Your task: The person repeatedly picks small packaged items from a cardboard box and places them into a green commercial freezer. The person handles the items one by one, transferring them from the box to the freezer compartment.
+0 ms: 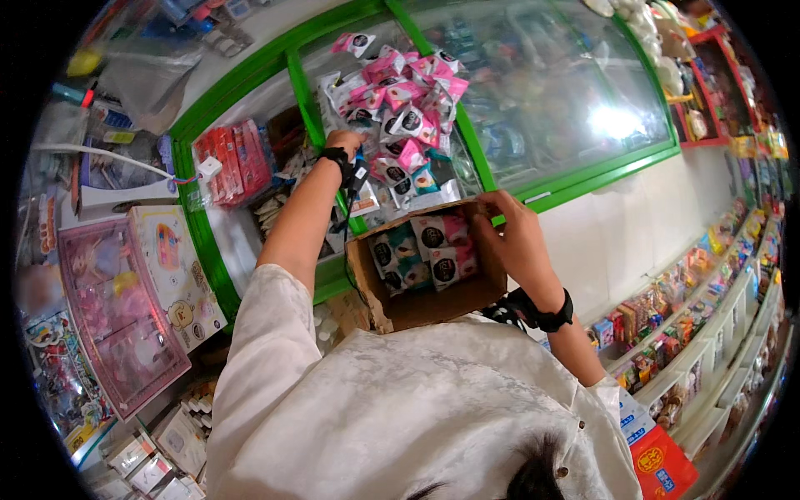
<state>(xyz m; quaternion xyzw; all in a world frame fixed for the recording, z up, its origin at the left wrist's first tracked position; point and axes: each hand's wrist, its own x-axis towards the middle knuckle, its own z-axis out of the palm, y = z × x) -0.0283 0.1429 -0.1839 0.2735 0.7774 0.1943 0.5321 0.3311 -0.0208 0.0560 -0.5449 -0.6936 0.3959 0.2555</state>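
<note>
A heap of small pink-and-white snack packets (406,112) lies on the glass top of a green-framed display case. My left hand (345,142) is at the heap's left edge, its fingers partly hidden among the packets; whether it holds one cannot be told. An open cardboard box (431,306) rests against my front at the case's near edge. Inside it, teal-and-white packets (400,257) lie at the left and pink-and-white packets (445,250) beside them. My right hand (509,231) grips the box's right rim, thumb and fingers on the cardboard.
Red packs (234,162) lie in the case's open left section. A white power strip or plug (209,167) with a cable hangs over them. Boxed toys (125,312) stand at the left. The case's green frame (594,172) runs right, towards shelves of packaged snacks (675,312).
</note>
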